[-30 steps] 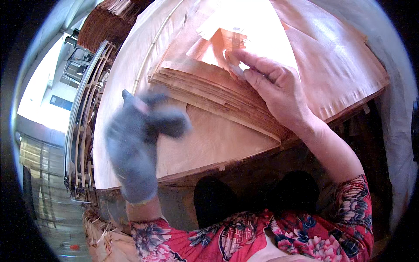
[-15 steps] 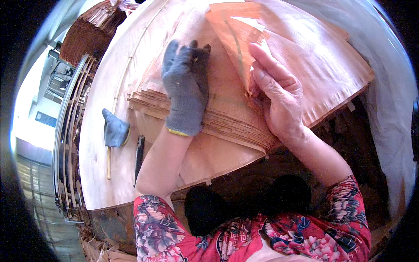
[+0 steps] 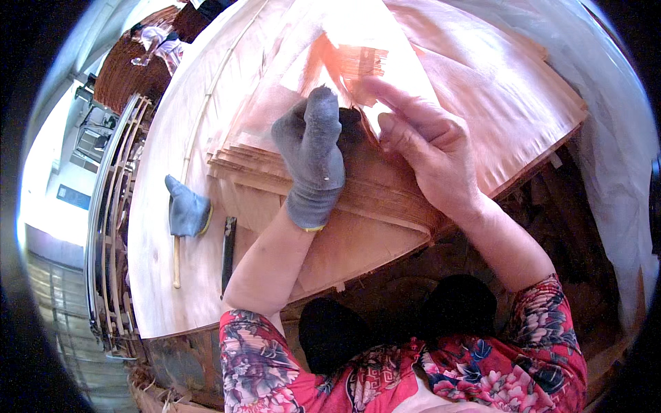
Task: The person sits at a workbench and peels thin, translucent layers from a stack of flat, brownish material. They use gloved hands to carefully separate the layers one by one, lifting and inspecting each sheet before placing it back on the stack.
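Note:
Thin sheets of wood veneer lie in a fanned stack on a broad pale sheet. My bare right hand pinches the near edge of a lifted veneer sheet, which curls up and glows orange in the light. Just left of it is my left hand, in a grey glove with dark-coated fingers. Those fingers curl in close to the lifted edge; what they close on is hidden. A spare grey-blue glove lies to the left, over a thin wooden stick. Beside my left forearm is a dark, narrow tool.
Translucent plastic sheeting hangs along the right side. A slatted wooden stack stands beyond the left edge. At the upper left, a person in pale clothing is by a tall brown stack. Below the near edge is a dark gap.
My left hand has moved right and turned, bringing its fingers to the lifted sheet. The veneer in my right hand has bent and shifted left. A person has come into view at the upper left.

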{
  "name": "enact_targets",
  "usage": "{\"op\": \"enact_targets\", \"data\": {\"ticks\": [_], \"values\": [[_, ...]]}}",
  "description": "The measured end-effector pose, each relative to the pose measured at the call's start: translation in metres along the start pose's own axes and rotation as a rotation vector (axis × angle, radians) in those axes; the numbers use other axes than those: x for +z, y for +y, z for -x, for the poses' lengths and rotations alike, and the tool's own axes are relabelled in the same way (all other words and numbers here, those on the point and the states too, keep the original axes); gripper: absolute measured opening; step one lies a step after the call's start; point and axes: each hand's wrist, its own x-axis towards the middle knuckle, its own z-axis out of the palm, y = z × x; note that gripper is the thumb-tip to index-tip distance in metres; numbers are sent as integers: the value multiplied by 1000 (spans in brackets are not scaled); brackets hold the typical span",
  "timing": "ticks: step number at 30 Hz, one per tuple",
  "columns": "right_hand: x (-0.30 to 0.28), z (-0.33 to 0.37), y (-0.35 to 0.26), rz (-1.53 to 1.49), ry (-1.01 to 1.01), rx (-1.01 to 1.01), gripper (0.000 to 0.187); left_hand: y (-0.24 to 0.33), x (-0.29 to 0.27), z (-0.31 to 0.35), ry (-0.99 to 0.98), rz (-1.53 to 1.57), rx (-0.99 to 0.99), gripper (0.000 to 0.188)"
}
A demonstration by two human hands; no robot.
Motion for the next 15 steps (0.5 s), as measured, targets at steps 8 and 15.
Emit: {"op": "enact_targets", "data": {"ticks": [8, 15], "values": [[6, -1, 1, 357, 43, -184, 29, 4, -6, 12, -117, 30, 60, 27], [4, -5, 8, 244, -19, -205, 29, 1, -16, 22, -195, 200, -45, 22]]}}
